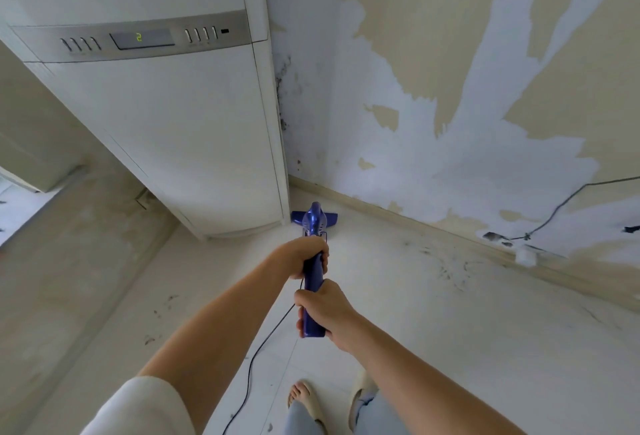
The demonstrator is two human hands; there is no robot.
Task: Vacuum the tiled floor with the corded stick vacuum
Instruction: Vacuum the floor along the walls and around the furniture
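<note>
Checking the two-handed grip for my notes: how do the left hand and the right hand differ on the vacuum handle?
The left hand grips the blue vacuum handle higher up, nearer the floor head; the right hand grips the near end. The left arm wears a white sleeve; the right arm shows bare. The cord runs beneath the left forearm, not the right. Both hands wrap round the handle.

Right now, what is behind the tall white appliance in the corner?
Behind the tall white appliance, a strip of wall shows peeled paint and dark mould-like spots. The vacuum head sits at its base corner. Anything further behind is covered by the cabinet.
</note>
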